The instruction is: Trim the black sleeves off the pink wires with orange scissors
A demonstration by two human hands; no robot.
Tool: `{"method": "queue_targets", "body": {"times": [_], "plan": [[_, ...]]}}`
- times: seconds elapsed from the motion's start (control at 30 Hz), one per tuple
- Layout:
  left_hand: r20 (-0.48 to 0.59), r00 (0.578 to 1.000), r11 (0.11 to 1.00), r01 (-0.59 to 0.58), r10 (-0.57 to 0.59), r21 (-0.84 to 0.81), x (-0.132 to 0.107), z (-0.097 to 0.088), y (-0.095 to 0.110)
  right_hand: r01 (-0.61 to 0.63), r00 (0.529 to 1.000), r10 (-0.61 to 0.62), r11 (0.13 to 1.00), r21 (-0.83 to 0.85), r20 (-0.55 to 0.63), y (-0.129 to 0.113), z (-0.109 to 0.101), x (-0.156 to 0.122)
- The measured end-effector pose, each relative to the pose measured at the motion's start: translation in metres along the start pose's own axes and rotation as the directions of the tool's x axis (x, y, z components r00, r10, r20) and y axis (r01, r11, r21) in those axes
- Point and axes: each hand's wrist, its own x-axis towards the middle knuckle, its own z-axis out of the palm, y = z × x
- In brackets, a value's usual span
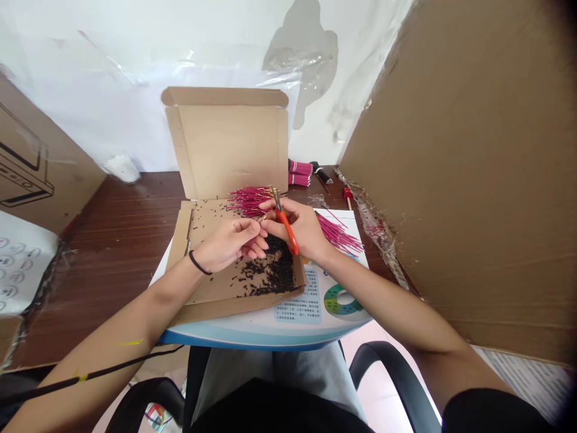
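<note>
My right hand [303, 227] is closed around an orange-handled stripping tool [285, 224], its metal tip pointing up toward the far side. My left hand [231, 243], with a black band on the wrist, pinches a thin pink wire [249, 248] close to the tool's tip. Both hands hover over an open flat cardboard box [198, 216]. A pile of dark cut-off bits [273, 270] lies in the box under my hands. A fan of pink wires [247, 200] rests at the box's far edge, and more pink wires [340, 236] lie to the right of my right hand.
The box sits on a printed white-and-blue sheet [315, 307] on a dark wooden table [112, 240]. Bundled pink wires [300, 173] and a black tool [321, 173] lie at the back. A large cardboard panel [473, 180] stands at the right, another carton [36, 162] at the left.
</note>
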Motion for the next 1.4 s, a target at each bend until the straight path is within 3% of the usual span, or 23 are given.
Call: {"method": "queue_targets", "body": {"times": [0.1, 0.27, 0.6, 0.73, 0.8, 0.83, 0.9, 0.97, 1.03, 1.07, 1.1, 1.13, 1.23, 1.33, 1.4], "plan": [[0.015, 1.0, 1.0, -0.013, 0.013, -0.028, -0.001, 0.004, -0.002, -0.021, 0.998, 0.025, 0.996, 0.081, -0.049, -0.001, 0.003, -0.002], [0.095, 0.994, 0.996, -0.055, 0.062, -0.072, -0.002, 0.003, -0.003, -0.093, 0.995, 0.097, 0.958, 0.269, -0.001, -0.001, 0.004, -0.002], [0.231, 0.954, 0.982, -0.187, 0.191, -0.037, -0.004, 0.004, -0.005, -0.135, 0.99, 0.111, 0.94, 0.314, 0.092, -0.002, 0.004, -0.001], [0.265, 0.944, 0.957, -0.244, 0.198, 0.157, -0.006, 0.001, -0.002, -0.175, 0.975, 0.128, 0.945, 0.277, 0.179, -0.003, 0.001, 0.0], [0.236, 0.939, 0.869, -0.324, 0.249, 0.373, -0.005, -0.004, 0.0, -0.209, 0.961, 0.15, 0.943, 0.259, 0.232, -0.003, -0.001, 0.001], [0.194, 0.93, 0.784, -0.368, 0.312, 0.5, -0.005, -0.006, 0.001, -0.23, 0.953, 0.167, 0.942, 0.246, 0.251, -0.001, -0.002, 0.001], [0.082, 0.857, 0.558, -0.401, 0.509, 0.726, -0.005, -0.01, 0.004, -0.259, 0.947, 0.203, 0.941, 0.217, 0.251, 0.001, -0.003, 0.003], [0.021, 0.722, 0.357, -0.367, 0.692, 0.859, -0.006, -0.009, 0.006, -0.23, 0.962, 0.196, 0.956, 0.181, 0.188, 0.004, -0.003, 0.005], [-0.006, 0.605, 0.254, -0.327, 0.797, 0.91, -0.007, -0.004, 0.007, -0.097, 0.994, 0.091, 0.991, 0.091, 0.066, 0.005, -0.002, 0.004], [-0.019, 0.576, 0.244, -0.316, 0.817, 0.917, -0.009, -0.001, 0.007, 0.003, 1.0, -0.003, 1.0, 0.009, -0.001, 0.005, -0.002, 0.004], [-0.034, 0.575, 0.258, -0.313, 0.817, 0.914, -0.01, 0.002, 0.007, 0.112, 0.992, -0.117, 0.989, -0.098, -0.051, 0.005, -0.001, 0.003], [-0.047, 0.602, 0.293, -0.317, 0.797, 0.902, -0.01, 0.004, 0.007, 0.218, 0.969, -0.237, 0.952, -0.216, -0.065, 0.006, -0.001, 0.002], [-0.052, 0.775, 0.498, -0.351, 0.63, 0.793, -0.008, 0.006, 0.003, 0.465, 0.868, -0.49, 0.746, -0.476, 0.081, 0.011, -0.001, -0.001], [-0.07, 0.93, 0.787, -0.264, 0.362, 0.557, -0.003, 0.002, 0.001, 0.581, 0.789, -0.579, 0.593, -0.557, 0.206, 0.017, -0.002, -0.001], [-0.056, 0.984, 0.922, -0.136, 0.167, 0.364, -0.001, -0.001, 0.002, 0.599, 0.771, -0.596, 0.559, -0.574, 0.225, 0.02, -0.001, -0.001]]}}
